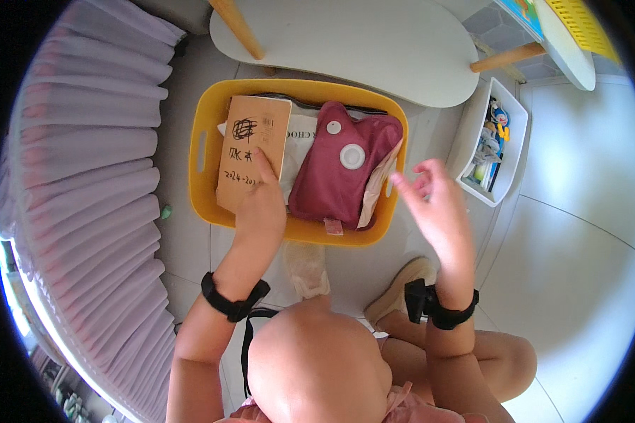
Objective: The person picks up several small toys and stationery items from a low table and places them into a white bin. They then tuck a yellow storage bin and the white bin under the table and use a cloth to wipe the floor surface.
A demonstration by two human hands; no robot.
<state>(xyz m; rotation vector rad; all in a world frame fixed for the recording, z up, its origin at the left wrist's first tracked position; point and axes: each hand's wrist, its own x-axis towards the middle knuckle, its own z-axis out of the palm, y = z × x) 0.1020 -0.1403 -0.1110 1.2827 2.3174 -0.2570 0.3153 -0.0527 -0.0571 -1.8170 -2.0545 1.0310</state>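
While the left hand (259, 204) clamped a brown notebook (252, 149) over the yellow basket (206, 151) at ten o'clock, the right hand (434, 204) hovered at three o'clock, fingers apart, near a red pouch (342, 166).

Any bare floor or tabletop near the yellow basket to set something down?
Free: white tabletop behind the basket; floor tiles right of the white bin. Crowded: basket interior, filled by notebook under left hand and red pouch. Right hand hovers empty.
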